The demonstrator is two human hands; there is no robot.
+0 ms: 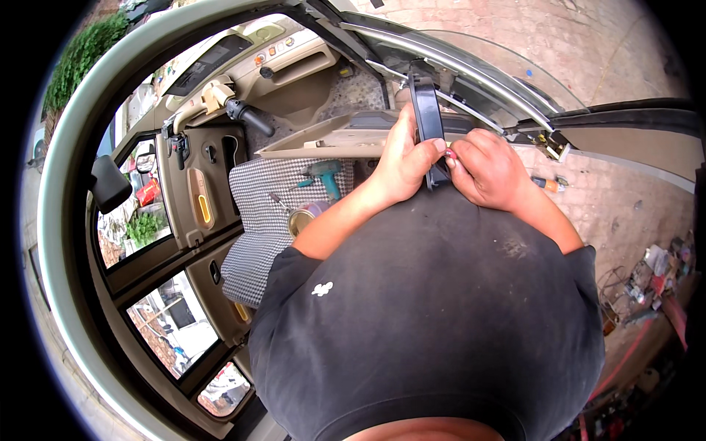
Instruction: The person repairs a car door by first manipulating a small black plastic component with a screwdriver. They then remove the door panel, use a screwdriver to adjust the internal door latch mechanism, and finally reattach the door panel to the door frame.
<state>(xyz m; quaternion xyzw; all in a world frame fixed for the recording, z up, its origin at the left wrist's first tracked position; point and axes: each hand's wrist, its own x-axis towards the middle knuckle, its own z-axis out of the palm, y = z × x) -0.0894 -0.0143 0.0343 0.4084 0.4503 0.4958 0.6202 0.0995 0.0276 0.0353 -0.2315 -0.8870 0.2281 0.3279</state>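
Observation:
My left hand (401,165) is closed round a long, narrow black plastic part (428,110), held upright in front of my chest with the thumb on its near side. Close beside it, my right hand (487,169) is closed, its thumb and forefinger pinching a small dark red piece (450,153) against the lower right edge of the black part. What the red piece is cannot be made out. Behind both hands is the open vehicle door with its window glass (507,70) and a loose-looking beige panel (331,140).
On the checked seat (254,235) to the left lie a teal power drill (325,175) and a round tin (300,222). Further in are a handlebar (254,119) and dashboard (298,55). An orange-handled tool (546,184) lies right of my hand. Mixed clutter (647,283) covers the ground at right.

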